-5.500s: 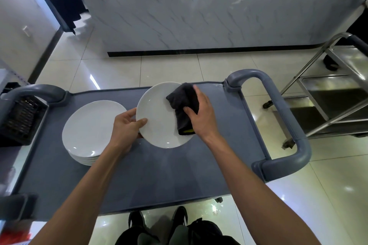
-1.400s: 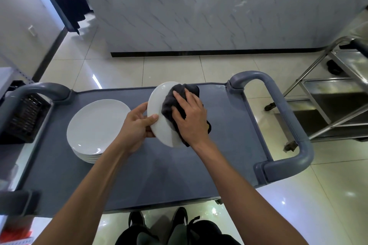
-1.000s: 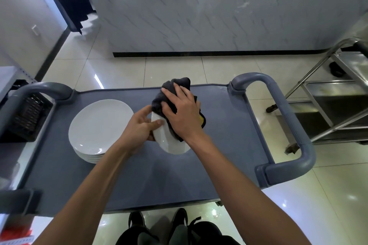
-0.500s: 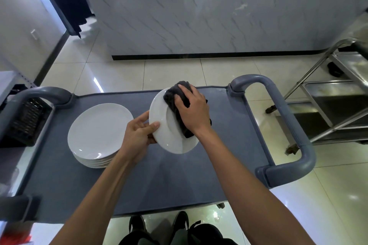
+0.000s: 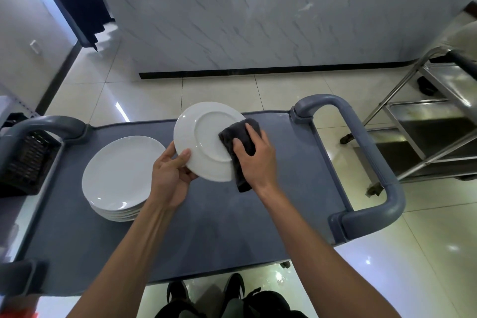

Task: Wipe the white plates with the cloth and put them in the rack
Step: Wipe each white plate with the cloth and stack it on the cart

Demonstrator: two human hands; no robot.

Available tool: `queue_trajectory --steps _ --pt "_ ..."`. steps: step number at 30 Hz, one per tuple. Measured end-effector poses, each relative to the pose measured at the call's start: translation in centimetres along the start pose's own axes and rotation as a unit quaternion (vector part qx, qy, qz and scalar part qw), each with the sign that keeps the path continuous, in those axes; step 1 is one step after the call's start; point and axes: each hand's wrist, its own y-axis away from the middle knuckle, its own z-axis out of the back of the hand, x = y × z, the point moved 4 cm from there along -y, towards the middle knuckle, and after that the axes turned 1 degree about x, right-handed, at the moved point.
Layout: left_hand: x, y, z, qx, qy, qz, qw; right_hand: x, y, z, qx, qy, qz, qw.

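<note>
Plate [image 5: 206,137] underside up — left hand [image 5: 171,175] pinching its rim, right hand [image 5: 255,160] gripping cloth [image 5: 238,137] — no legible writing.

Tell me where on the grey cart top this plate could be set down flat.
Free: the cart top near the person, between the plate stack and the right handle, and the strip beside that handle. Crowded: the left end, with the stack, and the middle, where both hands work the held plate.

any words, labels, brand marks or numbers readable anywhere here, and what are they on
No readable text anywhere.
Underside of the held plate: plain white, no maker's mark visible.
Cloth: no label visible.
Plate stack, grey cart: no writing.
Red thing at the bottom-left corner: too cut off to tell.
</note>
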Motion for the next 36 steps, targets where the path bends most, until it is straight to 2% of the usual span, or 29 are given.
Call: queue_trajectory --steps 5,11,17,26,31,36 --pt "0.2 -0.2 -0.5 -0.023 0.013 -0.006 1.0 2.1 2.7 -0.9 -0.039 0.072 0.051 0.995" --pt "0.0 -0.5 -0.6 -0.029 0.01 -0.008 1.0 2.5 4.7 -2.5 -0.027 0.14 0.095 0.985" --pt "0.5 -0.6 -0.7 -0.037 -0.039 -0.008 0.999 2.5 6.3 -3.7 -0.02 0.2 0.139 0.97" --pt "0.6 -1.5 -0.5 -0.026 -0.031 0.012 0.999 0.5 3.0 -1.6 -0.044 0.114 0.109 0.987" --pt "0.3 -1.9 -0.1 -0.006 -0.058 0.02 0.998 -2.0 0.3 0.4 -0.041 -0.006 0.004 0.999" --pt "0.3 -2.3 0.4 0.019 -0.106 0.035 0.994 -2.8 -0.7 2.9 -0.052 -0.027 -0.04 0.997"
